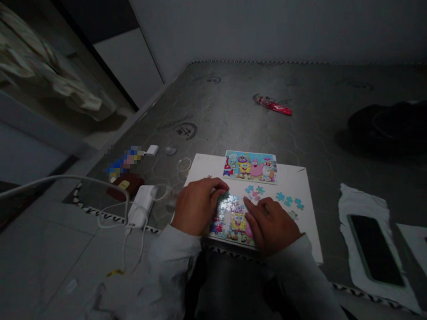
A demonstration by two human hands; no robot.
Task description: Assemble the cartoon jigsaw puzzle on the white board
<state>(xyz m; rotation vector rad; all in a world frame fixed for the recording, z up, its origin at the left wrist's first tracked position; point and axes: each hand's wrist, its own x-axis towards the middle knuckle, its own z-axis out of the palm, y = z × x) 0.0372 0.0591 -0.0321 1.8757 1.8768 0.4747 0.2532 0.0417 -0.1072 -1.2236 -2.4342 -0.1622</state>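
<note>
A partly assembled jigsaw puzzle (228, 216) with a cartoon picture lies on a white board (208, 164). At the puzzle's upper left corner is my left hand (197, 204), its thumb and forefinger drawn together; what sits between the tips is too small to tell. My right hand (274, 226) rests over the right side, with the forefinger stretched onto the upper edge and the thumb lower down, apart from it. Loose jigsaw pieces (256, 192) lie beyond the puzzle, and more blue pieces (288, 200) are to the right. Above them is a picture card (250, 167) showing cartoon characters.
On the right, a phone (375, 249) lies on a white cloth (346, 199). A white power bank (142, 206) with cables and a brown case (125, 187) sit left. Farther back are a red item (274, 106) and a dark bag-like object (395, 125).
</note>
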